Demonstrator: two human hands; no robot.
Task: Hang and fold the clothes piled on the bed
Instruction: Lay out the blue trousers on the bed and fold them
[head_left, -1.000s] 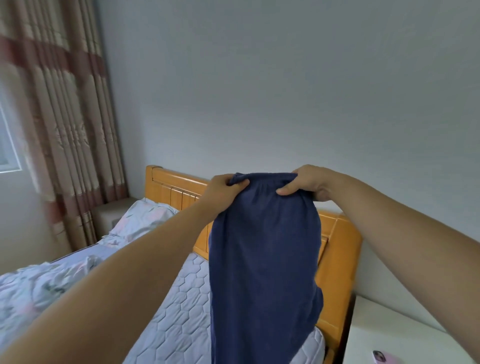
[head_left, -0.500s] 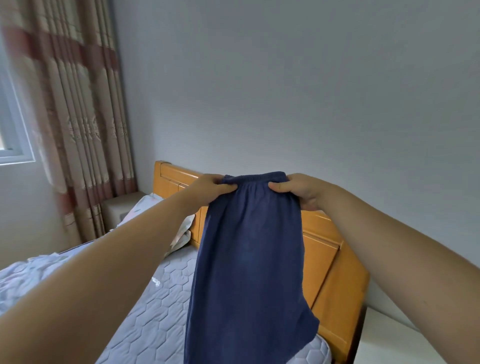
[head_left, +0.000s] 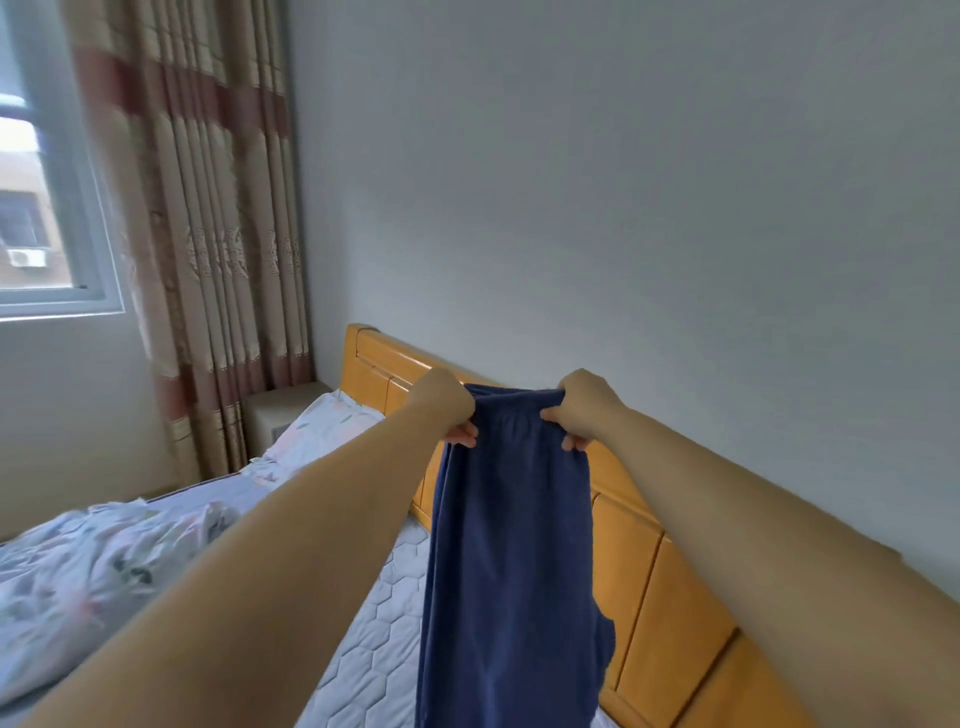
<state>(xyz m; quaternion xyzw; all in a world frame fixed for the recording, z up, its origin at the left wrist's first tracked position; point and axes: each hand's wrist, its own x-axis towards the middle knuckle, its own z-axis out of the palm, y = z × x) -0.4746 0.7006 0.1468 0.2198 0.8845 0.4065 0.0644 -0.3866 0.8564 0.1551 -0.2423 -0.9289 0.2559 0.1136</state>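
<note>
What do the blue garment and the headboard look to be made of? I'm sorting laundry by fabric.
Blue garment: soft matte knit, probably cotton jersey; it hangs limp, and its gathered top edge looks elastic. Headboard: wood or wood veneer, honey-coloured, with a smooth semi-gloss finish; panel seams and a soft sheen show. I cannot tell if it is solid wood.

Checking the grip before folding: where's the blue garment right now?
Head view, centre: blue garment hangs between left hand and right hand, before the wooden headboard.

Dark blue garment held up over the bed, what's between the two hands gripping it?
Head view: only the dark blue garment's gathered waistband spans between the left hand and right hand.
</note>
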